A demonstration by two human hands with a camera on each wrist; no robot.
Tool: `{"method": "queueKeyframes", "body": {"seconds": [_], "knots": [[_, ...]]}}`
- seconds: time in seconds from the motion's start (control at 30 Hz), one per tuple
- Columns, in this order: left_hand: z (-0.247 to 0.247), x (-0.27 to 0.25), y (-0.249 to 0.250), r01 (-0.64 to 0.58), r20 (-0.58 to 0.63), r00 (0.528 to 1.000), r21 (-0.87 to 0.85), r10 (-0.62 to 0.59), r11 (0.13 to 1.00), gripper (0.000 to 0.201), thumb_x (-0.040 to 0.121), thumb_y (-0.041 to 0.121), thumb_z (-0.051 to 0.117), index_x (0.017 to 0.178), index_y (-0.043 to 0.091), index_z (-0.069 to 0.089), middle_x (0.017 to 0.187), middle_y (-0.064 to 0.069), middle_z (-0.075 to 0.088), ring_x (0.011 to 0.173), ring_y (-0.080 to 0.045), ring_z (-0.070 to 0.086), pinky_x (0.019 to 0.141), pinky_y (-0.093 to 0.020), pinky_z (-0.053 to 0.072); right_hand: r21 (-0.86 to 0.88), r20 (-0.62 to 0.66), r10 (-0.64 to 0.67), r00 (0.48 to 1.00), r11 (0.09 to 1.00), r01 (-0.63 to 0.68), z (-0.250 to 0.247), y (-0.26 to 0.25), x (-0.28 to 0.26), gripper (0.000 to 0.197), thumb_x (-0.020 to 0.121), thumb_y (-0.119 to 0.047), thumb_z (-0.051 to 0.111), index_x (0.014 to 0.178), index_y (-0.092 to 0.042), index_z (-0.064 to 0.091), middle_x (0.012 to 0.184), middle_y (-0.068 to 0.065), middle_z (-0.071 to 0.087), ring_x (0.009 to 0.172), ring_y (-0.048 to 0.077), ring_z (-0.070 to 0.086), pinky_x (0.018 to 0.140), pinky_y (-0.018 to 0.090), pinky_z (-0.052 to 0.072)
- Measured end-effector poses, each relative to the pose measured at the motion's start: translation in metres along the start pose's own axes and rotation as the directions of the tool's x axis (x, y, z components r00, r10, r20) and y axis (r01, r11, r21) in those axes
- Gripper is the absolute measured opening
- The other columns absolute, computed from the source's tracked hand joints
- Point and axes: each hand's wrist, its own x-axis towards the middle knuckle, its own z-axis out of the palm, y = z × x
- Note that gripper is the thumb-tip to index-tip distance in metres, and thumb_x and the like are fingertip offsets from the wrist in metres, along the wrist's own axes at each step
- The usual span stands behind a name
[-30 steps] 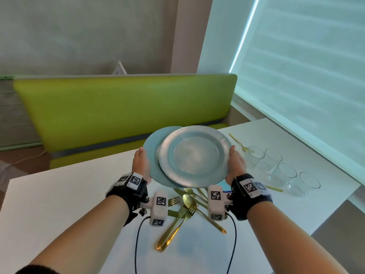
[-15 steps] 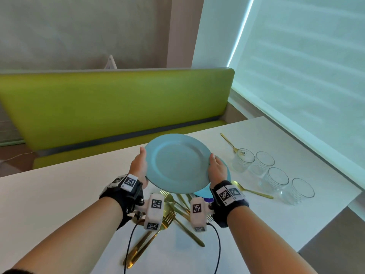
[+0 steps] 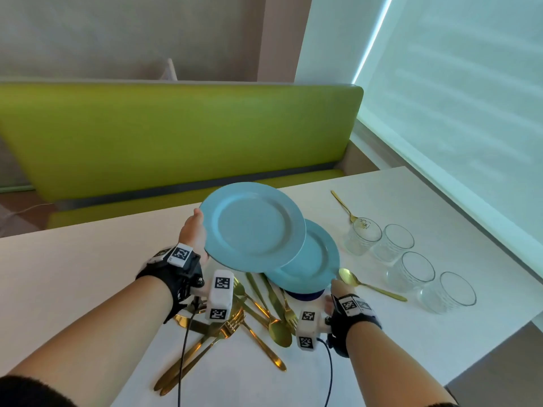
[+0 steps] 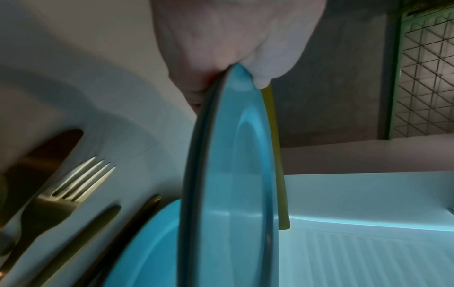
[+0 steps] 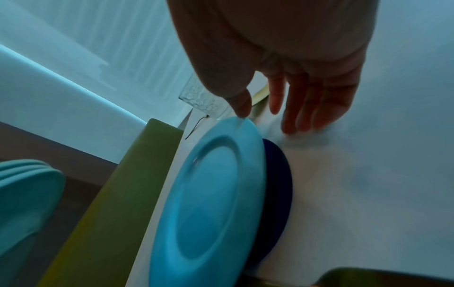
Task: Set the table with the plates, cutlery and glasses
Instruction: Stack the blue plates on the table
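My left hand [image 3: 194, 232] pinches the left rim of a light blue plate [image 3: 252, 227] and holds it tilted above the table; the left wrist view shows thumb and fingers clamped on the plate [image 4: 233, 194] edge. A second light blue plate [image 3: 311, 259] lies on a dark blue plate [image 3: 305, 295] on the white table [image 3: 88, 274]. My right hand [image 3: 332, 289] is at that plate's near right rim with straight fingers. Its thumb touches the rim of the lower plate [image 5: 209, 194], and its fingers [image 5: 302, 108] point down at the table.
Gold forks, knives and spoons [image 3: 252, 318] lie piled in front of the plates. One gold spoon [image 3: 367, 284] lies right of them, another utensil [image 3: 342, 205] further back. Several glasses [image 3: 411, 268] stand in a row at the right. A green bench [image 3: 176, 136] runs behind the table.
My right hand let go of the raised plate and dropped to the rim of the plate on the table. My left hand now holds the raised plate alone, shifted left.
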Motion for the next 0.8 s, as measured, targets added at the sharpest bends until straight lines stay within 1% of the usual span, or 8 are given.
{"method": "queueKeyframes", "body": {"seconds": [0.07, 0.23, 0.37, 0.43, 0.53, 0.6, 0.7, 0.8], "knots": [[0.003, 0.001, -0.002, 0.011, -0.002, 1.0, 0.005, -0.011, 1.0, 0.051, 0.097, 0.048, 0.032, 0.131, 0.013, 0.048, 0.128, -0.011, 0.058, 0.112, -0.034, 0.06, 0.1, -0.05, 0.046, 0.027, 0.021, 0.006, 1.0, 1.0, -0.007, 0.004, 0.002, 0.011, 0.024, 0.098, -0.025, 0.042, 0.075, -0.02, 0.044, 0.08, 0.001, 0.046, 0.068, 0.013, 0.046, 0.096, 0.039, 0.044], [0.006, 0.003, -0.008, 0.0, -0.013, 1.0, 0.075, 0.001, 0.997, 0.055, 0.097, 0.049, 0.028, 0.129, 0.01, 0.049, 0.13, -0.012, 0.057, 0.114, -0.036, 0.058, 0.101, -0.051, 0.045, 0.074, 0.015, 0.004, 1.0, 0.997, -0.006, 0.014, -0.002, 0.027, 0.035, 0.091, -0.041, 0.042, 0.077, -0.012, 0.052, 0.065, 0.008, 0.055, 0.064, 0.023, 0.051, 0.074, 0.036, 0.041], [0.012, -0.005, -0.006, -0.001, -0.004, 1.0, 0.078, 0.001, 0.997, 0.05, 0.1, 0.044, 0.028, 0.127, 0.009, 0.051, 0.12, -0.013, 0.058, 0.112, -0.036, 0.059, 0.1, -0.05, 0.046, 0.106, 0.024, -0.061, 0.998, 0.993, 0.059, 0.02, -0.021, 0.006, 0.044, 0.1, -0.035, 0.034, 0.121, 0.001, 0.051, 0.072, 0.005, 0.046, 0.061, 0.018, 0.046, 0.076, 0.036, 0.046], [0.014, -0.006, -0.006, -0.009, 0.004, 1.0, 0.084, 0.008, 0.996, 0.046, 0.1, 0.044, 0.028, 0.117, 0.01, 0.054, 0.121, -0.015, 0.059, 0.112, -0.037, 0.059, 0.1, -0.05, 0.046, 0.14, 0.042, -0.138, 0.99, 0.982, 0.131, 0.022, -0.031, 0.002, 0.046, 0.102, -0.031, 0.033, 0.128, 0.006, 0.045, 0.076, 0.007, 0.05, 0.064, 0.018, 0.051, 0.069, 0.034, 0.05], [0.016, -0.005, -0.005, -0.021, 0.016, 1.0, 0.085, 0.019, 0.996, 0.041, 0.099, 0.045, 0.028, 0.095, 0.013, 0.054, 0.12, -0.016, 0.062, 0.11, -0.037, 0.06, 0.1, -0.051, 0.046, 0.116, -0.037, -0.265, 0.963, 0.956, 0.268, 0.023, -0.047, -0.002, 0.036, 0.1, -0.033, 0.034, 0.109, -0.003, 0.051, 0.097, 0.018, 0.06, 0.081, 0.031, 0.062, 0.076, 0.046, 0.056], [0.018, -0.006, -0.005, -0.015, 0.02, 1.0, 0.064, 0.014, 0.998, 0.045, 0.098, 0.046, 0.03, 0.111, 0.012, 0.057, 0.12, -0.015, 0.061, 0.109, -0.036, 0.061, 0.099, -0.051, 0.047, 0.032, -0.092, -0.363, 0.927, 0.93, 0.367, 0.021, -0.055, -0.001, 0.036, 0.097, -0.039, 0.036, 0.098, -0.007, 0.054, 0.097, 0.016, 0.06, 0.093, 0.036, 0.062, 0.088, 0.054, 0.051], [0.021, -0.007, -0.005, -0.016, 0.017, 1.0, 0.062, 0.015, 0.998, 0.051, 0.097, 0.048, 0.032, 0.126, 0.011, 0.053, 0.125, -0.013, 0.06, 0.11, -0.034, 0.06, 0.099, -0.05, 0.047, 0.03, -0.117, -0.414, 0.903, 0.907, 0.42, 0.022, -0.063, -0.003, 0.033, 0.091, -0.047, 0.038, 0.077, -0.019, 0.051, 0.083, 0.009, 0.058, 0.091, 0.034, 0.061, 0.09, 0.055, 0.049], [0.024, -0.009, -0.005, -0.023, 0.035, 0.999, 0.089, 0.019, 0.996, 0.051, 0.099, 0.046, 0.029, 0.126, 0.011, 0.053, 0.123, -0.012, 0.058, 0.113, -0.034, 0.059, 0.101, -0.047, 0.046, 0.111, -0.138, -0.422, 0.896, 0.892, 0.437, 0.026, -0.07, -0.016, 0.037, 0.096, -0.042, 0.038, 0.085, -0.01, 0.053, 0.08, 0.006, 0.055, 0.085, 0.027, 0.055, 0.087, 0.048, 0.048]]}}
